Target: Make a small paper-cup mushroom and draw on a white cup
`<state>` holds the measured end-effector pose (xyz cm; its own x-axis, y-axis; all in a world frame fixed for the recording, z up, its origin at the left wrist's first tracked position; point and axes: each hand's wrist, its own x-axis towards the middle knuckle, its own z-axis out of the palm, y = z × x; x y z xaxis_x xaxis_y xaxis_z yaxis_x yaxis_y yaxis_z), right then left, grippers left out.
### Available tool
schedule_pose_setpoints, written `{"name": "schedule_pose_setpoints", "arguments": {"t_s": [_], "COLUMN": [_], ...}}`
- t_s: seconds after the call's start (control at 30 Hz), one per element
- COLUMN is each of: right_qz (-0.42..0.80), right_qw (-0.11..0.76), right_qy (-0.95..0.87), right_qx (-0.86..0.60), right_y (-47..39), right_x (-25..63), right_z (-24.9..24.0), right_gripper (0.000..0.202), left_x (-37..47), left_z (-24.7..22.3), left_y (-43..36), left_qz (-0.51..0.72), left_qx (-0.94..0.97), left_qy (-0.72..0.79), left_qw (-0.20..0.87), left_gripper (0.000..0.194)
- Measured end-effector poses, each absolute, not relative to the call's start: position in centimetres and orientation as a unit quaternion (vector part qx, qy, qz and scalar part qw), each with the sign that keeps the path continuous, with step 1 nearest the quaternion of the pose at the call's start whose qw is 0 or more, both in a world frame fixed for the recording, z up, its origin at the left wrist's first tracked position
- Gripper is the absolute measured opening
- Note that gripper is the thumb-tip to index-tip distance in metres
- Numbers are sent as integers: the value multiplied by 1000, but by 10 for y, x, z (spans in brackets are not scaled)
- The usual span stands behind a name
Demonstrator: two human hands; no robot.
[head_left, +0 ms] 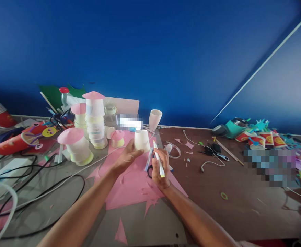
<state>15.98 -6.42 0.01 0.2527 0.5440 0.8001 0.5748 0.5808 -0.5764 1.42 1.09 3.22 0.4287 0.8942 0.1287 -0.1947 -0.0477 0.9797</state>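
My left hand (128, 158) grips a white paper cup (141, 139), which is upside down with its rim low. Just right of it, my right hand (161, 168) holds a white marker (161, 164) with a yellow-green end; its tip points up toward the cup without clearly touching it. Under both hands lies a cut sheet of pink paper (124, 195). Partly hidden behind my right hand are the dark-handled scissors (149, 171). To the left stand stacked-cup towers, the tallest tower (95, 120) topped with a pink paper cone (93, 95).
Black and white cables (80, 192) loop across the left. Red paper cups (12, 144) lie at far left. A teal bottle (234, 127), keys (213, 150) and more red cups stand to the right. A white cup (155, 118) sits by the blue wall (150, 51). Another person's hand shows at the right edge.
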Motion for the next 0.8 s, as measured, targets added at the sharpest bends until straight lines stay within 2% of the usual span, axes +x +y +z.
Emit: {"name": "schedule_pose_setpoints", "arguments": {"t_s": [0.17,0.3,0.5,0.6,0.7,0.8], "right_qz": [-13,-37,-42,-39,-30,-29], "right_qw": [648,637,645,640,626,626], "right_qy": [-605,-615,-606,-620,-642,-648], "right_qx": [-463,-464,-463,-452,-442,-434], "right_y": [-61,-58,-58,-62,-65,-67], "right_x": [163,169,171,168,167,166], "right_z": [-2,-2,5,6,7,9], "right_gripper": [31,30,30,30,30,30], "left_x": [30,31,27,25,26,28], "left_z": [14,-3,0,4,6,7], "left_y": [16,9,0,5,10,8], "left_qz": [535,617,607,600,553,520], "left_qx": [562,540,579,523,455,406], "left_qy": [392,403,411,409,324,259], "left_qw": [494,407,356,446,618,706], "left_gripper": [59,75,73,64,44,33]}}
